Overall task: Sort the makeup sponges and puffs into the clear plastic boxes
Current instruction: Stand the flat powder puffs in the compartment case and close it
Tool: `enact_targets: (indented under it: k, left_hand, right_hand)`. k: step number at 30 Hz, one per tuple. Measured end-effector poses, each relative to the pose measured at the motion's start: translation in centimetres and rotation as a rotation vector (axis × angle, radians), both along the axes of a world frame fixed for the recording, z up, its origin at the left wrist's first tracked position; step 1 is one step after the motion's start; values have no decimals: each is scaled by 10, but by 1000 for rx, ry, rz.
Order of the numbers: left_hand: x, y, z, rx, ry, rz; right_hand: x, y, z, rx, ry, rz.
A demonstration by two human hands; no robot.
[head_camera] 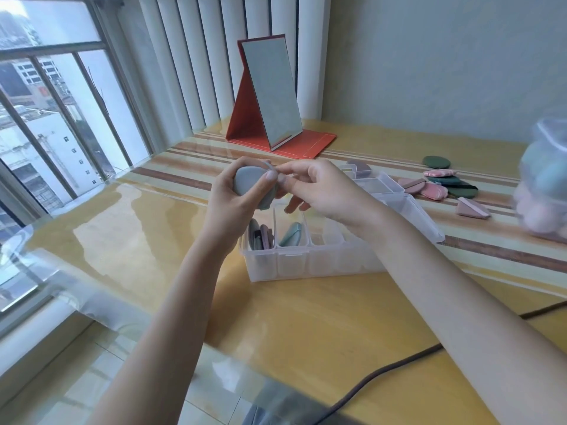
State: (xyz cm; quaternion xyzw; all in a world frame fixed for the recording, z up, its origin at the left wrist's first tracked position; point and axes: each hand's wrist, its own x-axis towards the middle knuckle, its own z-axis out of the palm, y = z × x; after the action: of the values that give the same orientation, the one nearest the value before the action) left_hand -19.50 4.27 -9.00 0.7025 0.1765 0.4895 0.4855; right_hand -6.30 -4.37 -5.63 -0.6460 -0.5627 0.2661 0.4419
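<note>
I see a glossy yellow surface [306,302] with brown and cream stripes along its far side, set in a corner: a barred window [46,133] on the left looking onto buildings, pale vertical blinds [214,56] behind, a plain wall on the right. One folding mirror [270,93] in a red stand sits upright near the blinds. One dark cable [383,375] trails across the near right of the surface.

One clear plastic box [306,259] with divided compartments stands mid-surface; I count three compartments along its near side. The leftmost holds several flat puffs on edge (dark and pinkish, too packed to count), the middle one holds one teal puff [291,234], and I cannot tell what the third holds. A second clear box [383,185] lies just behind, with one mauve puff [359,165] at its far end.

My left hand [236,197] holds one grey-blue puff [248,182] above the box, fingers curled round it. My right hand [322,185] pinches that puff's thin strap at the top edge, so its grip is narrow.

To the right lies a loose pile of puffs [438,184], green and pink, roughly eight (some overlap). One blurred bag of rounded sponges [543,185] stands at the right edge.
</note>
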Motion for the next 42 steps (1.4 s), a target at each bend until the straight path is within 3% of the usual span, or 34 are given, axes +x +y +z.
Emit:
enact_targets:
  k: [6,16,22,28,33,35,39,42]
  left_hand:
    - [2,3,-2,-86,22,-51]
    - [3,3,-5,-57,-20,-134]
    - [2,6,-5,-4,-28,-182]
    - [4,5,-5,-49,-50,-117]
    - [7,1,-2,-112,-36,29]
    - [8,1,-2,-119,-36,65]
    - [7,0,-2,-90,-16,88]
    - [6,-1,0,-96,-1,84]
  right_hand:
    - [0,4,-5,34,137,-90]
    - [4,6,-3,-2,336,-94]
    - [3,6,-4,11,319,-107]
    - [-8,6,-3,-7,164,-100]
    - [-8,5,-2,31,256,-234]
    - [-11,6,-3,79,201,-286]
    - [-18,7,-9,281,-244,-385]
    - [-20,7,-10,309,-307,-374]
